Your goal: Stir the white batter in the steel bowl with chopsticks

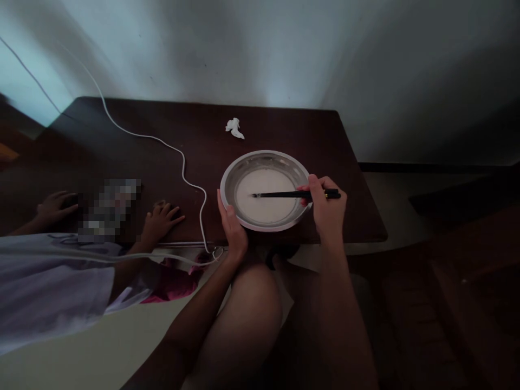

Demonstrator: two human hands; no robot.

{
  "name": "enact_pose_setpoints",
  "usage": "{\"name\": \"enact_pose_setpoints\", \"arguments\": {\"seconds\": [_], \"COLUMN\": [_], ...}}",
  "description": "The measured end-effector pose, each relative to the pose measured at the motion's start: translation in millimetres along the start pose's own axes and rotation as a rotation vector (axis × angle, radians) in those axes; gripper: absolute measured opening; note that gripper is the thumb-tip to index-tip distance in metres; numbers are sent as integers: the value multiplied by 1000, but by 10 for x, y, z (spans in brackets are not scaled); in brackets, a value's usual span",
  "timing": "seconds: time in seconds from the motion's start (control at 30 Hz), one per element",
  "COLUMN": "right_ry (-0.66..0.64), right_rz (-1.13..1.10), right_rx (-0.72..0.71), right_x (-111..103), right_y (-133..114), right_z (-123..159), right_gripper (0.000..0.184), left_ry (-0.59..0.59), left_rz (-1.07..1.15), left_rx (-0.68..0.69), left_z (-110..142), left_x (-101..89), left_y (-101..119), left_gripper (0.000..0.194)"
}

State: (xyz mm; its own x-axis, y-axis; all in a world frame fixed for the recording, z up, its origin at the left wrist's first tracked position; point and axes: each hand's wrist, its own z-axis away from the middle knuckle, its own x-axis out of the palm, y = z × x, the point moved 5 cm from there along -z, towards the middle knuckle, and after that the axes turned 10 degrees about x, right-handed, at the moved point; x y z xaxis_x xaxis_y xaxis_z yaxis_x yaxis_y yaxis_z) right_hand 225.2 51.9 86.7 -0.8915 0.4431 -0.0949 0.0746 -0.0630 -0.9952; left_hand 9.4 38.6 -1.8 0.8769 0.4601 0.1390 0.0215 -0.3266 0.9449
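Note:
A round metal bowl [244,168] with white liquid [266,203] in it sits near the front edge of a dark wooden table [284,130]. My left hand [232,230] grips the bowl's near left rim, thumb on the edge. My right hand [325,208] is closed on a pair of black chopsticks [280,194]. They lie level across the bowl, with their tips in the liquid toward the left.
A crumpled white tissue [234,128] lies behind the bowl. A white cable [179,157] runs across the table and drops off its front edge. Another person in a white shirt [49,281] sits at my left, both hands [160,221] resting on the table.

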Motion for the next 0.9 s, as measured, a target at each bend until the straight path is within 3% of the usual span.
{"name": "enact_pose_setpoints", "arguments": {"seconds": [0.17, 0.23, 0.33, 0.4, 0.57, 0.67, 0.8, 0.9], "right_ry": [178, 132, -42, -73, 159, 35, -212, -125], "right_rz": [-94, -134, -151, -172, -241, -318, -262, -173], "right_rx": [2, 21, 31, 7, -14, 25, 45, -31], "right_x": [-206, -182, 5, 86, -110, -125, 96, 126], "right_y": [-7, 11, 24, 6, -44, -26, 31, 28], "right_z": [-18, -15, -3, -1, -26, -19, 30, 16], "right_gripper": [43, 44, 44, 45, 44, 41, 29, 22], "left_ry": [-3, 4, 7, 3, -1, 1, 4, -2], "left_rz": [24, 18, 23, 29, 28, 26, 21, -6], "left_rx": [-1, -1, -5, -8, -8, -3, -8, -9], "left_z": [5, 5, 1, -3, -9, -12, -17, -18], "left_x": [-1, -4, -2, 0, -3, -3, -7, -15], "left_y": [-11, -11, -7, -6, -17, -22, -27, -32], "left_gripper": [67, 67, 68, 68, 67, 68, 67, 65]}}
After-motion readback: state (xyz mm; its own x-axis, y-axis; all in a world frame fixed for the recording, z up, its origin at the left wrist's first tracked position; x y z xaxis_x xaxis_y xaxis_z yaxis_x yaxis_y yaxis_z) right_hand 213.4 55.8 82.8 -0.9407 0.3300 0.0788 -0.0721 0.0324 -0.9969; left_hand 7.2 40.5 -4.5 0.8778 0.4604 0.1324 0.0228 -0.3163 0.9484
